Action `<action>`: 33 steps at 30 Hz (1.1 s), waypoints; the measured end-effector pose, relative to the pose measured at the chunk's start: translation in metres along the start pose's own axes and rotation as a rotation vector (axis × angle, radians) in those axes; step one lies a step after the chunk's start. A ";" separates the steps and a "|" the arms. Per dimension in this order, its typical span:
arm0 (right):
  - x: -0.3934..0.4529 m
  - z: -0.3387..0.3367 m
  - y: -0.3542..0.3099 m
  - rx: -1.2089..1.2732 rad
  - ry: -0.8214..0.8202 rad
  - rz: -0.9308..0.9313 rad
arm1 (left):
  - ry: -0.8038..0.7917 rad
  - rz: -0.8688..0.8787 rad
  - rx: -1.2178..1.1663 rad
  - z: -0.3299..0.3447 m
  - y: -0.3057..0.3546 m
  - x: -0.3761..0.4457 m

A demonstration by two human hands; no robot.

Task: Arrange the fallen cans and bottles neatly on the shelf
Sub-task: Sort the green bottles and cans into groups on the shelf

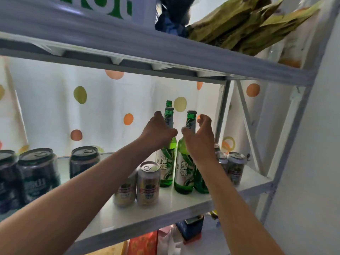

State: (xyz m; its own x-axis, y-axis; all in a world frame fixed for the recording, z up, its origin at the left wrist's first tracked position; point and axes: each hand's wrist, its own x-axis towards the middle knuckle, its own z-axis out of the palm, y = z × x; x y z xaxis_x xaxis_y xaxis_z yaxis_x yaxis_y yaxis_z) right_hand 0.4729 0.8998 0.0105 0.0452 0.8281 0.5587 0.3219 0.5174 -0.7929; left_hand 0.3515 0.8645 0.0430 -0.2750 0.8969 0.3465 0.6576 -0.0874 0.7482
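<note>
A white metal shelf (184, 201) is seen from below eye level, its board running from the lower left toward the right upright; a spotted white curtain (103, 107) hangs behind it, and an upper shelf board (165, 52) crosses the top of the view with dried leaves (248, 26) lying on it.

Three dark cans (38, 173) are stood upright at the left of the shelf, tops up; green glass bottles are stood upright in the middle, their long axes vertical and their capped necks pointing up. The left bottle (166, 162) and the right bottle (184, 170) stand just beside each other at the front; a third neck (168, 103) is seen behind the left one, and another green base is partly hidden behind the right forearm.

Two silver cans (148, 183) are stood upright in front of the left bottle, ring pulls up; more silver cans (235, 166) are stood upright near the right upright of the frame.

The left hand (158, 131) is curled round the neck of the left bottle, fingers hidden behind the glass; the right hand (199, 135) is held at the neck of the right bottle with thumb and curled fingers spread apart on either side; whether the glass is touched cannot be told.
</note>
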 end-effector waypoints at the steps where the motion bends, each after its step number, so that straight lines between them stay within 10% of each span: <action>1: 0.006 0.001 0.002 0.018 -0.013 0.007 | 0.019 -0.025 -0.020 0.003 0.003 0.007; 20: 0.015 0.028 0.027 -0.170 0.030 -0.006 | -0.352 -0.335 0.053 0.025 -0.028 0.039; 33: -0.008 0.036 0.020 -0.076 0.227 -0.023 | 0.003 -0.145 0.003 0.026 -0.061 0.021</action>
State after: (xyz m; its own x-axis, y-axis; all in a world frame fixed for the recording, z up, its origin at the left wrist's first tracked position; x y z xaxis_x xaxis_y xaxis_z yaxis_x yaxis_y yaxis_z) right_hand 0.4445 0.9113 -0.0182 0.2451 0.7421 0.6238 0.3956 0.5109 -0.7632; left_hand 0.3240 0.9001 -0.0101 -0.3697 0.8985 0.2368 0.6130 0.0444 0.7888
